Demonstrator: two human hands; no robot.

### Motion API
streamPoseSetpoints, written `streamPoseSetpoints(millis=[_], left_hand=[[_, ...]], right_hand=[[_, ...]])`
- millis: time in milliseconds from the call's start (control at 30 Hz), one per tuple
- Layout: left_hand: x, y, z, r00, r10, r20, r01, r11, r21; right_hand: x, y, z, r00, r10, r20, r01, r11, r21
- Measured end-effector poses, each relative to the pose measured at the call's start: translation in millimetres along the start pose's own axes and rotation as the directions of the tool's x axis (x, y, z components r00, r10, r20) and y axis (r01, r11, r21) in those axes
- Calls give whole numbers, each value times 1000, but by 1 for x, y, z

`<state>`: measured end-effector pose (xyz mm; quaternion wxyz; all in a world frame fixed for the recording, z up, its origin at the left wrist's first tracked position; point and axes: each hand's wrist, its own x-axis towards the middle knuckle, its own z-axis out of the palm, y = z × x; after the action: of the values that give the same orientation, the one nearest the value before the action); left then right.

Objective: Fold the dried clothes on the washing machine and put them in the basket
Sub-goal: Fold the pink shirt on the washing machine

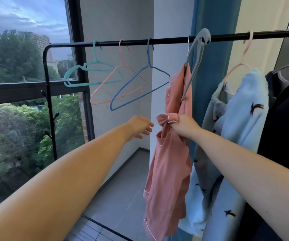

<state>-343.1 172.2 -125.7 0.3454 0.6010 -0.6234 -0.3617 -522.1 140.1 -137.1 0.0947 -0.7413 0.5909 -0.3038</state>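
A pink garment (169, 171) with white piping hangs from a grey hanger (195, 58) on the black clothes rail (126, 42). My right hand (185, 126) grips a bunch of its cloth at mid height. To the left, my left hand (140, 126) reaches toward the garment with relaxed fingers, a short gap away and holding nothing. Right of the pink garment a light blue garment (244, 108) with dark bird prints hangs on a pink hanger (242, 54). No washing machine or basket is in view.
Three bare hangers hang on the rail's left part: a teal hanger (91, 70), an orange hanger (121, 73) and a blue hanger (147, 73). A dark garment (286, 105) hangs far right. A large window (27, 66) is on the left, a blue curtain (215, 66) behind, grey floor tiles (122, 188) below.
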Motion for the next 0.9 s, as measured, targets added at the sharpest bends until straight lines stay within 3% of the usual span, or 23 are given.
streamPoseSetpoints(millis=[67, 200, 267, 333, 400, 500, 567, 633, 700, 800, 900], left_hand=[[-1, -6, -4, 1000, -11, -6, 11, 1000, 17], [-4, -16, -10, 999, -53, -4, 54, 998, 38], [-5, -19, -11, 998, -68, 9, 67, 997, 40], [-7, -20, -10, 997, -73, 15, 73, 996, 44], [-6, -17, -8, 999, -41, -27, 42, 999, 12], [-4, 7, -11, 973, 102, -208, -135, 979, -152], [-4, 39, -19, 944, 209, -254, -274, 927, -257], [-8, 68, -25, 927, 328, -180, -369, 883, -292], [-13, 88, -25, 892, 451, -19, -445, 872, -203], [-21, 103, -14, 829, 548, 113, -544, 837, -65], [-16, 105, -2, 817, 576, -8, -575, 816, 58]], right_hand=[[4, 1, 0, 994, 47, 103, -54, 996, 74], [-8, -3, 17, 924, 87, 373, 11, 967, -253], [-6, -3, 23, 912, 103, 397, -16, 976, -217], [1, -5, 17, 915, 151, 374, -163, 987, 0], [7, -1, 11, 920, 211, 329, -290, 933, 214], [5, 6, 11, 971, 122, 206, -191, 913, 360], [1, 11, 15, 994, 69, 87, -100, 901, 423], [-5, 8, 13, 986, 136, -100, -71, 871, 485], [-7, 5, 7, 956, 188, -227, -28, 824, 565], [5, 9, -3, 920, 329, -211, -172, 826, 537], [23, 19, -13, 903, 388, -183, -305, 881, 361]])
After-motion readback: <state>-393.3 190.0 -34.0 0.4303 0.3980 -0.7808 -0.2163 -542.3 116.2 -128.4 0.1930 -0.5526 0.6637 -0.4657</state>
